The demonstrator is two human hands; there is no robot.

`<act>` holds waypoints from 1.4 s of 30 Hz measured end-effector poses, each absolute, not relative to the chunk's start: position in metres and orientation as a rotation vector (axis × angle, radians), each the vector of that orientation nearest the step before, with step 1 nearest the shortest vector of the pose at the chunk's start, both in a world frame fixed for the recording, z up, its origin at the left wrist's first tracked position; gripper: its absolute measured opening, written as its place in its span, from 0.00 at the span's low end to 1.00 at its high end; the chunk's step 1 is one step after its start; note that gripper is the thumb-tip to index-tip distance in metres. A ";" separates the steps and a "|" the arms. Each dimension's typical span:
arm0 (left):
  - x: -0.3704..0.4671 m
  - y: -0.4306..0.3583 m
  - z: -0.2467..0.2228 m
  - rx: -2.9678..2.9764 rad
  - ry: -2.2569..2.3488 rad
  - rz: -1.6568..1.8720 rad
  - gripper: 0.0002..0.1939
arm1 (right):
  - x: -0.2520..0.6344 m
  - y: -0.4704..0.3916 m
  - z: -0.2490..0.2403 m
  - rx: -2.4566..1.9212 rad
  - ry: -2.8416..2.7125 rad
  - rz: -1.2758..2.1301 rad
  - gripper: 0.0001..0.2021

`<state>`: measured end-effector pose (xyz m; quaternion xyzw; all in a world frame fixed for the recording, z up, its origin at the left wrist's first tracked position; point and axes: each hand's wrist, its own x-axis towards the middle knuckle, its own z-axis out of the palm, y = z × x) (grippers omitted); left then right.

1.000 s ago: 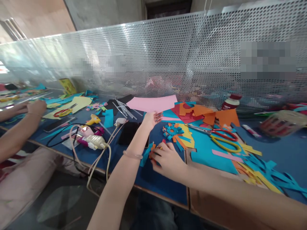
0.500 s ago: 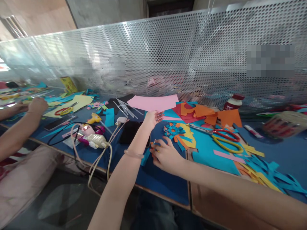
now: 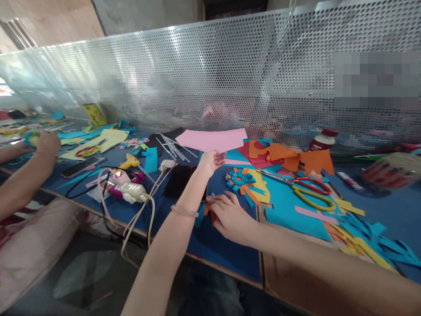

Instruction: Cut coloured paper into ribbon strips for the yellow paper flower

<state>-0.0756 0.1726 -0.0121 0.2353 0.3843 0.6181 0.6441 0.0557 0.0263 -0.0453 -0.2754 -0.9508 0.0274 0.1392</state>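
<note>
Two bare hands are seen over a blue tabletop littered with cut paper. A pink paper sheet is pinched at its near edge by the left hand, its grip closed on it, and held raised toward the perforated metal screen. Small orange and teal scraps are pressed flat under the right hand, fingers loosely spread, just before a paper flower; red-and-yellow scissors lie to the right.

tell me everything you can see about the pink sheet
The pink sheet looks like thin, plain craft paper, pale pink, with straight sides and an angled right end. The left hand pinches its near edge and holds it nearly flat above the blue table, in front of the perforated metal screen. Its far part hangs over the black sheet and clear sticks.
</note>
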 end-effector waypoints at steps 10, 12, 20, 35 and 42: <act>-0.079 0.178 -0.017 0.574 0.842 1.405 0.07 | 0.057 0.031 -0.048 -0.832 -2.778 0.002 0.17; -0.078 0.177 -0.016 0.574 0.845 1.405 0.06 | 0.055 0.030 -0.047 -0.848 -2.787 0.006 0.17; -0.076 0.172 -0.012 0.581 0.846 1.414 0.07 | 0.052 0.028 -0.043 -0.891 -2.783 0.039 0.18; -0.069 0.171 -0.015 0.591 0.932 1.390 0.06 | 0.062 0.030 -0.031 -0.750 -2.619 0.320 0.15; -0.065 0.171 -0.019 0.640 0.970 1.366 0.06 | 0.100 -0.018 0.047 -0.130 -1.839 1.703 0.12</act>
